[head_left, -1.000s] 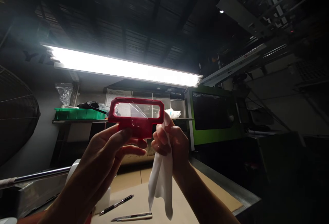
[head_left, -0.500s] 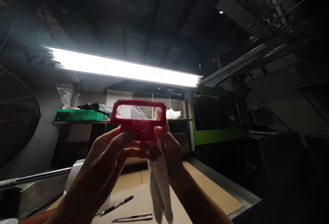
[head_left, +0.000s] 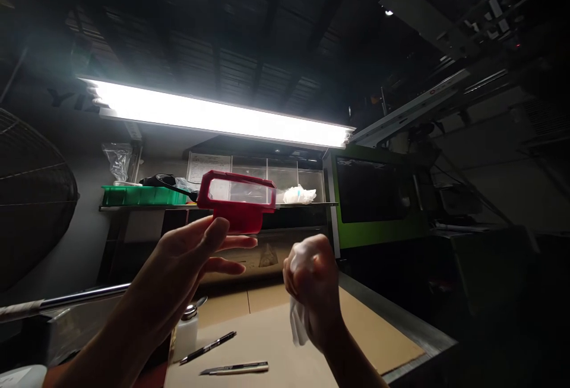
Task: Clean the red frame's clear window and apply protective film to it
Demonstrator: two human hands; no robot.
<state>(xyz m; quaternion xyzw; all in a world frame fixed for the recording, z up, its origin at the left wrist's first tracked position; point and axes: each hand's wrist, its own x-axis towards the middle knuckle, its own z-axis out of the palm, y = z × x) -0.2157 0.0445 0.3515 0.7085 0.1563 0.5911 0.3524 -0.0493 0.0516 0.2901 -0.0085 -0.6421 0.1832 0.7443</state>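
Note:
My left hand pinches the lower tab of a red plastic frame with a clear window, thumb in front and the other fingers stretched out below. The piece is held up in front of the shelf, slightly tilted. To its lower right, my right hand is closed in a fist round a white cloth, whose end hangs down below the fingers. Cloth and frame are apart. On the board beneath lie a black pen and a slim craft knife.
A small bottle with a metal top stands behind my left forearm. A shelf holds a green bin and a crumpled white bundle. Overhead is a bright tube lamp. A fan stands left, a green machine right.
My right hand has let go of the red frame and moved down and right with the cloth. The frame, now in my left hand alone, has turned slightly.

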